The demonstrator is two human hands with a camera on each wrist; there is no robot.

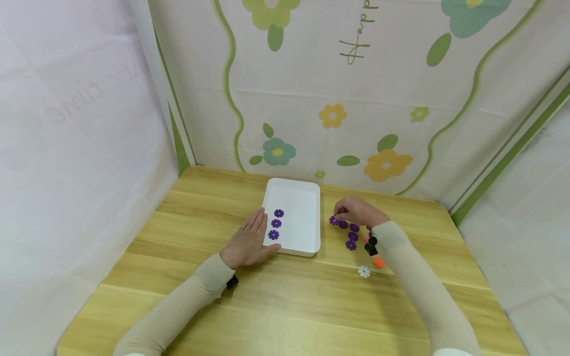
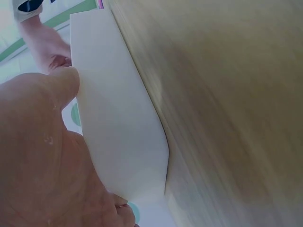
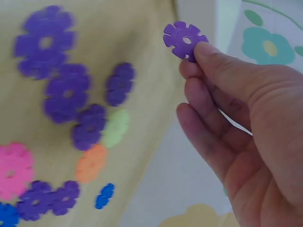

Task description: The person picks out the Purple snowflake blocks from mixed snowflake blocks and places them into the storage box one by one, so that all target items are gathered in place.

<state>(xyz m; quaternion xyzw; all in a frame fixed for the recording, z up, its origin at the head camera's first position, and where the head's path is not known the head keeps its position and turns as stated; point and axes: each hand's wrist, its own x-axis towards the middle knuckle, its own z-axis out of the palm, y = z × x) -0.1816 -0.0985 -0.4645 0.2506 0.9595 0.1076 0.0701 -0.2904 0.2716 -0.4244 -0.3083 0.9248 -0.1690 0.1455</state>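
Right hand [image 1: 356, 211] pinches a purple disc [image 3: 184, 40] just right of the tray [image 1: 311, 190], tray's long axis near-far; left hand [image 1: 249, 240] flat, fingers straight, steadying tray's left edge.

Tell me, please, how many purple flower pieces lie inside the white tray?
3: purple flower pieces in the white tray, in a column by its left edge, at and; none appear hidden.
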